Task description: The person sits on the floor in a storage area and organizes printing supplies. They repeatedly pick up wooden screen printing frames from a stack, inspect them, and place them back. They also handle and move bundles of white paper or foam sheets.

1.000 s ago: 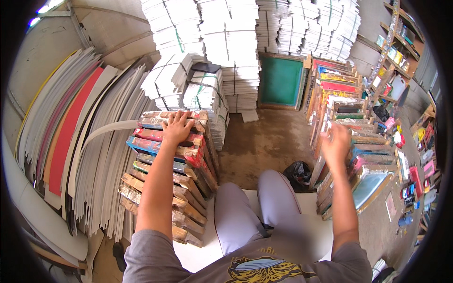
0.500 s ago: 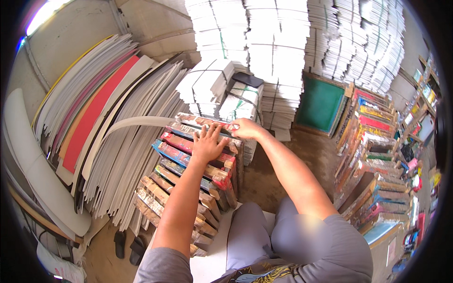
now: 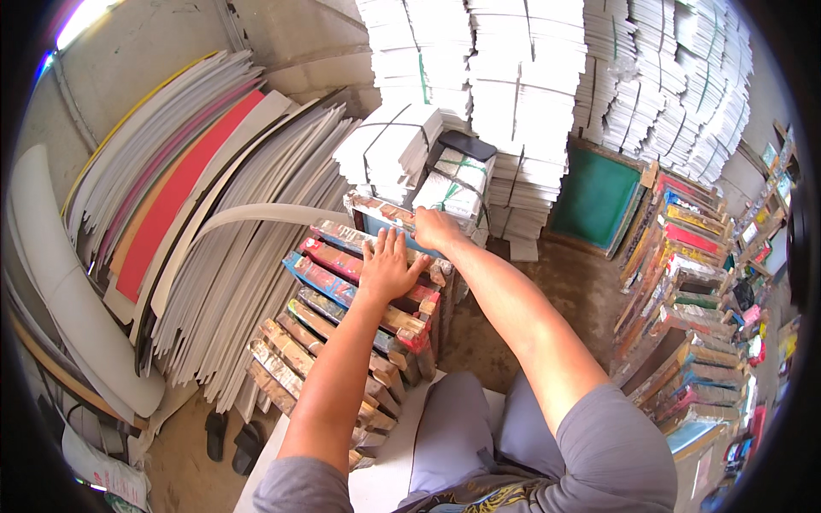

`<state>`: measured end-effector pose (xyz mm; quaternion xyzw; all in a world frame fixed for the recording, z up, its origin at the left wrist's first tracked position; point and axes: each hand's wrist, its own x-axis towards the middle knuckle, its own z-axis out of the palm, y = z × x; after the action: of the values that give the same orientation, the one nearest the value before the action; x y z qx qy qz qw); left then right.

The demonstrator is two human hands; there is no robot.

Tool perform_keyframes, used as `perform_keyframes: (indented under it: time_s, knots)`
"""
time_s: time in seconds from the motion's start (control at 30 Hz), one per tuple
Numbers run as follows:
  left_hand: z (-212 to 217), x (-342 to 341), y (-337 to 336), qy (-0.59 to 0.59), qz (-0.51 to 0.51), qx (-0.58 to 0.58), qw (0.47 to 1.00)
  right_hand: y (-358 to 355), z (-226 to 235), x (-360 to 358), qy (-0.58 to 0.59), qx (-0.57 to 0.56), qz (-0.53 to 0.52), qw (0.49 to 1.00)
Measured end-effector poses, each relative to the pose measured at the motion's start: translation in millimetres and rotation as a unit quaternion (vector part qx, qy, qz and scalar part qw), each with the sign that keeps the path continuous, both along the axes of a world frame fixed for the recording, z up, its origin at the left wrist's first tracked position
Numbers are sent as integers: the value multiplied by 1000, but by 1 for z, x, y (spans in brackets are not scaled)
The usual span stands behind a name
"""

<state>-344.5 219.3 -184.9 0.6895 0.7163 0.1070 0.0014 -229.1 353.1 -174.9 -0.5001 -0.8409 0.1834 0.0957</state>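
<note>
Gripping the frame [image 3: 383, 211] beneath, seemingly: right hand [image 3: 438, 229]

Far frame [image 3: 376, 208] now parted from the row [image 3: 321, 275]

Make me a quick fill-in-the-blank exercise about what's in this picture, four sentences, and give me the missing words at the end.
1. The ____ hand grips the farthest frame of the row at left.
2. The wide bright sheet among the pale sheets is ____.
3. On the floor at lower left lie ____ dark sandals.
4. The framed panel below the white stacks is ____.

Missing words: right; red; two; green.
</note>
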Motion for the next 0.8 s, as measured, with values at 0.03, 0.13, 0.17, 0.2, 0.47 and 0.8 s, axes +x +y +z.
perform_keyframes:
  time_s: [0.03,0.13,0.17,0.2,0.47,0.8]
  knots:
    - [-2,0,-1,3,-1,-1,1000,-5,3,7,1,-11,-2,1000]
    - [-1,-3,-4,14,5,-7,1000,-30,28,31,-7,8,-9,1000]
    - [-2,-5,-3,15,4,-6,1000,-33,27,44,6,45,-12,999]
    - [-3,-5,-1,15,2,-4,1000,-33,28,61,4,51,-15,999]
    - [1,-8,-3,22,6,-26,999,-55,71,216,6,69,-33,997]
    - [-4,-14,0,38,2,-23,999,16,68,406,36,42,-76,996]
